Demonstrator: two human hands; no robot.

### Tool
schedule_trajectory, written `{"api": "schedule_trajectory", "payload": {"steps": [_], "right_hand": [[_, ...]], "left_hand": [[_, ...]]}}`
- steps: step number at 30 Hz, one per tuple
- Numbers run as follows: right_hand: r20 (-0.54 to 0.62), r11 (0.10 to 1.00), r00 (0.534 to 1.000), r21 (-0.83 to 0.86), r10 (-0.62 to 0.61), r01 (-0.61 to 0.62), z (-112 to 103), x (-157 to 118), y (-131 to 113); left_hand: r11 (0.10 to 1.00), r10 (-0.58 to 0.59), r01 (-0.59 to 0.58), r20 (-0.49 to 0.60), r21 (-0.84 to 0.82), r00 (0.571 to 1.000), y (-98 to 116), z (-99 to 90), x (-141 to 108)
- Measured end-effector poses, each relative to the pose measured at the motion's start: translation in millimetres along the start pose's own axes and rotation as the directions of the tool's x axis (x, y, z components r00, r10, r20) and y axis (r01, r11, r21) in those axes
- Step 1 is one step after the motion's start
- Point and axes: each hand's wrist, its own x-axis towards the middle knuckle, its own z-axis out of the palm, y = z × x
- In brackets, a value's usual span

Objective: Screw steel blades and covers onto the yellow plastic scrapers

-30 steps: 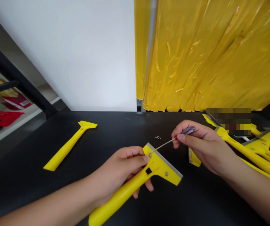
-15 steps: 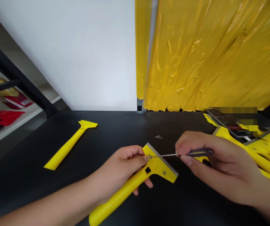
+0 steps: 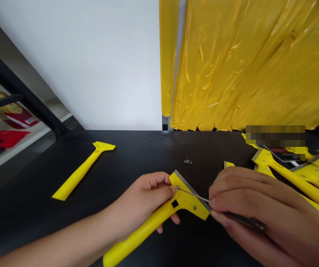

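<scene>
My left hand [image 3: 145, 200] is closed on a yellow scraper [image 3: 150, 223], its thumb near a small screw [image 3: 178, 187] on the head. A metal blade edge runs along the scraper's head, and a second screw [image 3: 194, 207] sits nearer its lower right end. In my right hand [image 3: 259, 204] is a thin tool with a dark handle [image 3: 245, 221]; its metal shaft reaches the first screw at a slant. A few small metal parts [image 3: 187, 162] lie on the black table just beyond the scraper's head.
Another yellow scraper [image 3: 81, 172] lies on the table [image 3: 31, 211] at left. Several yellow scrapers [image 3: 295, 172] are piled at right beside a phone [image 3: 280, 154]. A white panel [image 3: 106, 66] and yellow plastic wrapping [image 3: 245, 66] stand behind; a shelf [image 3: 22, 139] is at far left.
My right hand has moved down and turned, so the tool's handle end now points lower right. The held scraper has barely shifted, and another yellow piece shows behind my right hand.
</scene>
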Motion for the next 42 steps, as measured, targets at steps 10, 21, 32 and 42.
{"api": "schedule_trajectory", "payload": {"steps": [10, 21, 32, 42], "right_hand": [[-0.024, 0.999, 1.0, -0.038, -0.018, 0.017, -1, 6, -2], [-0.12, 0.979, 0.983, -0.136, 0.138, -0.154, 7, 3, -7], [-0.162, 0.867, 0.963, -0.423, 0.215, -0.265, 17, 0, -11], [-0.091, 0.893, 0.968, -0.375, 0.233, -0.25, 18, 3, -12]], "left_hand": [[0.999, -0.001, 0.001, 0.008, 0.037, 1.0, -3, -1.6, 2], [0.986, 0.149, -0.14, -0.101, 0.087, 0.984, -5, 2.2, 1], [0.919, 0.352, -0.283, -0.242, 0.276, 0.904, -6, -4.4, -2], [0.889, 0.409, -0.316, -0.267, 0.331, 0.872, -4, -11.7, 1]]}}
